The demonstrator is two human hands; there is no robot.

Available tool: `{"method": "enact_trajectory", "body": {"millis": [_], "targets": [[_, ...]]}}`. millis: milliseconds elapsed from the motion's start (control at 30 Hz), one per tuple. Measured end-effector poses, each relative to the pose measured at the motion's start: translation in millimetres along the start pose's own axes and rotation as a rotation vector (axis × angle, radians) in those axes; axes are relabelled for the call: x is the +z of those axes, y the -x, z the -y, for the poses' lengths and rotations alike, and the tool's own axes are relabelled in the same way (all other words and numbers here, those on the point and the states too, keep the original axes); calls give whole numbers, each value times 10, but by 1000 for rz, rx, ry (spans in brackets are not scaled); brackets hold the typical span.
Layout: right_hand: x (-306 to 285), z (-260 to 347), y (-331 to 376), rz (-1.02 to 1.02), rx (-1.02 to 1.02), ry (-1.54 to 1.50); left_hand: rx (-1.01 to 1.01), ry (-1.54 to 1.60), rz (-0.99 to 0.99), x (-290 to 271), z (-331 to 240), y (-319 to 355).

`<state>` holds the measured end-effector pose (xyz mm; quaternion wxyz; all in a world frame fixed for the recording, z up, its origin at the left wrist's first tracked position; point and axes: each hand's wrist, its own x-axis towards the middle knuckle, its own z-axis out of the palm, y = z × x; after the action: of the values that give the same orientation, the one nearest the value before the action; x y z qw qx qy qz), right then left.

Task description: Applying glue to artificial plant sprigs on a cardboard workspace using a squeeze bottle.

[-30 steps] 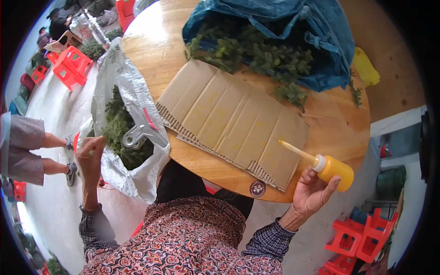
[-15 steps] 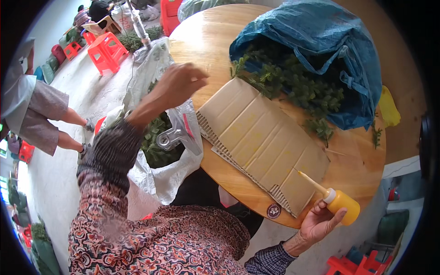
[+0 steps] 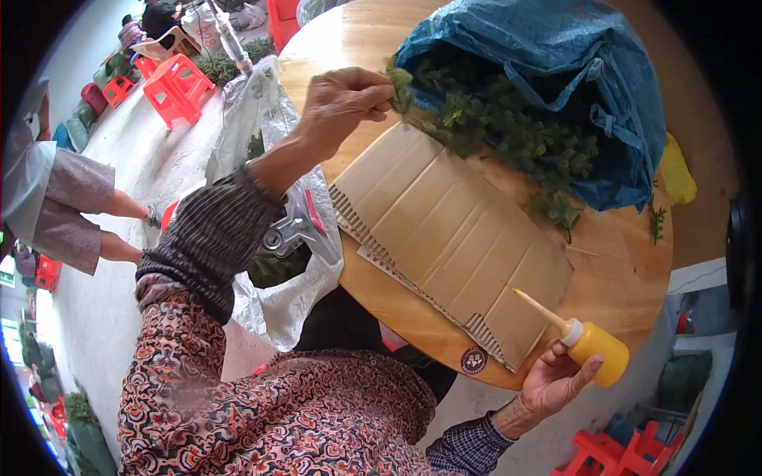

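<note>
My left hand (image 3: pixel 343 109) reaches over the far left corner of the cardboard (image 3: pixel 452 230), its fingers pinched on the tip of a green artificial sprig (image 3: pixel 401 86). That sprig lies at the edge of a heap of similar green sprigs (image 3: pixel 524 139), which spills out of a blue plastic bag (image 3: pixel 556 40). Near the table's front right edge, my right hand (image 3: pixel 549 385) grips a yellow squeeze bottle (image 3: pixel 599 354). Its long pale nozzle points up and left over the cardboard, which has faint yellow smears.
Round wooden table (image 3: pixel 381 293). A whitish sack (image 3: pixel 294 297) with greenery and a metal clamp (image 3: pixel 286 236) hangs at its left edge. A yellow bag (image 3: pixel 677 170) lies at right. Red stools (image 3: pixel 178 91) stand on the floor, and another person (image 3: pixel 71 190) stands at left.
My left hand has moved right and slightly up to the greenery and closed on a sprig there. My right hand keeps the bottle almost in place.
</note>
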<state>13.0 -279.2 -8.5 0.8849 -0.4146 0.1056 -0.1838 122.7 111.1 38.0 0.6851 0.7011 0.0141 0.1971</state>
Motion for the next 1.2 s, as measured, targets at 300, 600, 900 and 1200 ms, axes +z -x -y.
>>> {"method": "enact_trajectory", "body": {"millis": [300, 600, 900, 1200], "targets": [[20, 23, -6, 37, 7, -47, -637, 155, 356, 533, -340, 1182], [58, 24, 2, 11, -16, -63, 490, -567, 419, 418, -59, 1168], [184, 58, 75, 41, -78, -27, 604, -807, 538, 480, 88, 1288], [597, -207, 314, 181, -164, 173, 564, -931, 505, 503, 107, 1356]]}}
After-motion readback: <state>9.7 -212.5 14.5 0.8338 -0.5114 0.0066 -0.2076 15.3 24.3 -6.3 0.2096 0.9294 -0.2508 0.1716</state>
